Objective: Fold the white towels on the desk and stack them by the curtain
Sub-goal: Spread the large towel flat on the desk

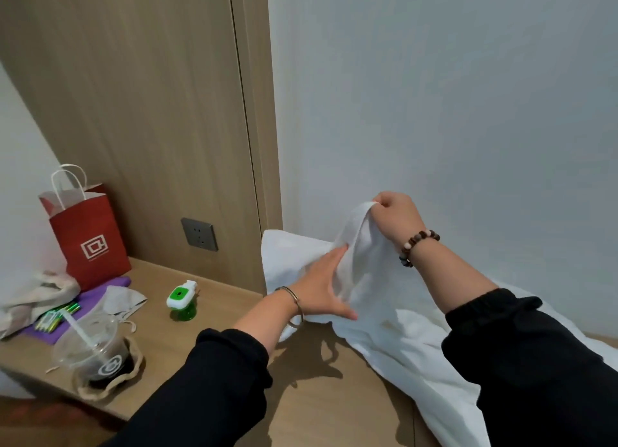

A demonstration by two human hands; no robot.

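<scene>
The white towel (384, 316) lies rumpled on the light wooden worktop (317, 400). It is heaped against the plain white wall (434, 95) at the right and spreads towards the near edge, passing under the right forearm. One fold of it is lifted above the heap. The right hand (396, 217) pinches the top of that fold between thumb and curled fingers and holds it up close to the wall. A bracelet of brown and pale beads (418, 246) circles that wrist. The left hand (322, 287) lies flat against the raised fold lower down, its fingers straight and pressed into the cloth, gripping nothing. A thin metal bangle (294, 304) hangs at that wrist. Both arms wear black sleeves pushed back from the wrists.

Just left of the towel, on bare wood, stands a small green and white plastic device (182, 301). Behind it a grey wall socket (199, 234) sits in the tall wood-grain panel (150, 112) that meets the white wall. Further left a red paper carrier bag with white handles (88, 236) stands upright against the panel. A purple sheet (100, 296) lies in front of the bag, with some green sticks (57, 316) resting on it, too small to identify. A beige cloth bundle (30, 296) lies at the far left. Near the front edge a clear plastic cup of dark drink with a straw (92, 353) sits in a beige fabric sleeve.
</scene>
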